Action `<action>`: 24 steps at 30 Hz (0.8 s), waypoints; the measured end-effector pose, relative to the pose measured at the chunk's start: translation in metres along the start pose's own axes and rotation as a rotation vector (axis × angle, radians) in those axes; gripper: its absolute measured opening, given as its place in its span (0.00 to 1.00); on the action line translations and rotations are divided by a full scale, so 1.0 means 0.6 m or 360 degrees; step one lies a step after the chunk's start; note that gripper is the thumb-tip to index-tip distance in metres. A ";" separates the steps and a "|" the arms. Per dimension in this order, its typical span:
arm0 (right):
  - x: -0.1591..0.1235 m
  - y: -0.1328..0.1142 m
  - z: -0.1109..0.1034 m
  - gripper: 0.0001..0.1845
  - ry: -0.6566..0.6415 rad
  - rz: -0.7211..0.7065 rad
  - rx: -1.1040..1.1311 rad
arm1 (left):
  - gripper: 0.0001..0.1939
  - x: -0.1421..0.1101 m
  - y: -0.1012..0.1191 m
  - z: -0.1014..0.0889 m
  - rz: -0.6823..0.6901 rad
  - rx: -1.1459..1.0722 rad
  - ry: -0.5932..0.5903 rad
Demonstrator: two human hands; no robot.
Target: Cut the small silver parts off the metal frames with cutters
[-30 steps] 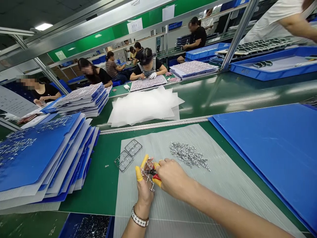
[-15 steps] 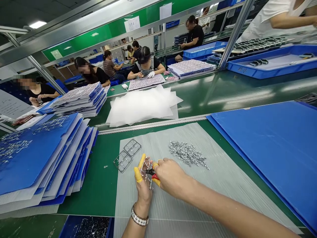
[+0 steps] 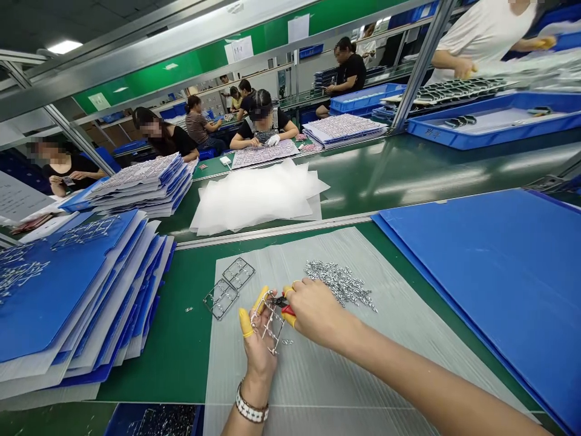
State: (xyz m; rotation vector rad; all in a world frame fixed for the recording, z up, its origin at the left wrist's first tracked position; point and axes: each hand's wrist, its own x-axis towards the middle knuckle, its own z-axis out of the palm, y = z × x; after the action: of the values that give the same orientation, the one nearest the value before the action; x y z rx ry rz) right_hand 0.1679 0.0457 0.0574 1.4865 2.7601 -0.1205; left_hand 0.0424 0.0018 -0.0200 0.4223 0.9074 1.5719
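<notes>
My left hand (image 3: 258, 342), with yellow finger cots on thumb and finger, holds a silvery sprue frame (image 3: 271, 330) carrying small parts. Closed round red-handled nippers (image 3: 287, 310), my right hand (image 3: 313, 309) also wears yellow finger cots. The dark jaws of the nippers are at the upper edge of the frame. A few small loose silvery pieces (image 3: 287, 342) lie on the sheet just right of the frame. Two darker grid frames (image 3: 239, 274) rest side by side to the upper left. Beyond my right hand lies a heap of small silvery parts (image 3: 333, 275).
A translucent sheet (image 3: 363, 375) covers the green bench. Stacked blue and white sheets (image 3: 104, 284) stand at the left, blue boards (image 3: 481, 272) at the right. White sheets (image 3: 258, 200) lie past the metal rail. A blue bin (image 3: 118, 421) sits below the edge. Several people work across the line.
The nippers have moved from the middle of the frame to its upper edge. More of the frame shows, and small loose pieces now lie beside it. The view has shifted slightly.
</notes>
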 end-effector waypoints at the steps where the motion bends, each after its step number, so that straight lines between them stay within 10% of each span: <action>1: 0.000 -0.001 -0.001 0.14 -0.0002 0.0000 0.0003 | 0.32 0.000 -0.001 0.000 0.0010 0.0017 0.0000; 24: -0.005 0.008 0.015 0.10 0.0068 0.0005 -0.0071 | 0.32 0.004 0.008 -0.003 -0.0014 0.0038 0.0065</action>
State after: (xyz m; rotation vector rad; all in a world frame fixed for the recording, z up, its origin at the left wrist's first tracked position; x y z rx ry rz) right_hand 0.1734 0.0451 0.0482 1.5002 2.7736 -0.0270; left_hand 0.0372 0.0037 -0.0181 0.4043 0.9590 1.5680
